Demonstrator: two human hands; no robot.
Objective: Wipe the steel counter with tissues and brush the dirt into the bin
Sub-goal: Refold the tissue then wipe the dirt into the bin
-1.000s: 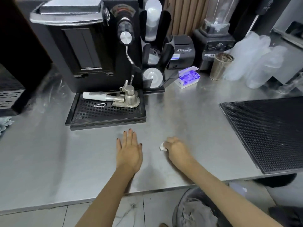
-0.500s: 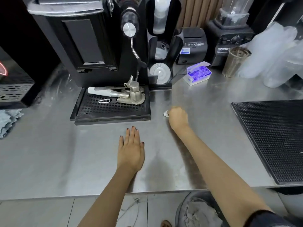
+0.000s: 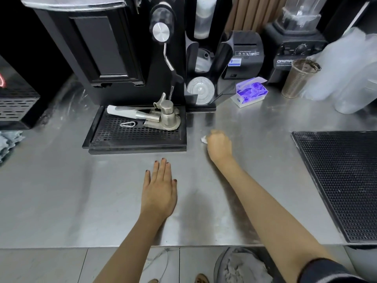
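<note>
steel desk (image 3: 61,201) is what i'm cleaning. its left stretch is bare metal with a dull, smeary sheen, so i judge it needs going over. the black drip tray (image 3: 134,137) sits on it toward the back, and grit could lodge along its front edge. i'd wipe close along that edge without bumping the tray. my left hand (image 3: 160,193) lies flat on the desk near the front middle, fingers straight and together, holding nothing, just bracing me. to its right and farther back, the tissue (image 3: 203,139) is a small white wad on the desk, near the tray's right corner. only a bit of it peeps out from my right hand (image 3: 219,145), whose fingers are curled round it and seem to press it down. to do this stroke well i'd press evenly and draw the wad toward me in overlapping passes, so crumbs travel to the front edge. the bin (image 3: 219,261) stands on the floor below that edge, under my right forearm, so i'd aim the sweep there. i'd stop short of the black mat (image 3: 342,180) at far right, where dirt might catch in its mesh.
</note>
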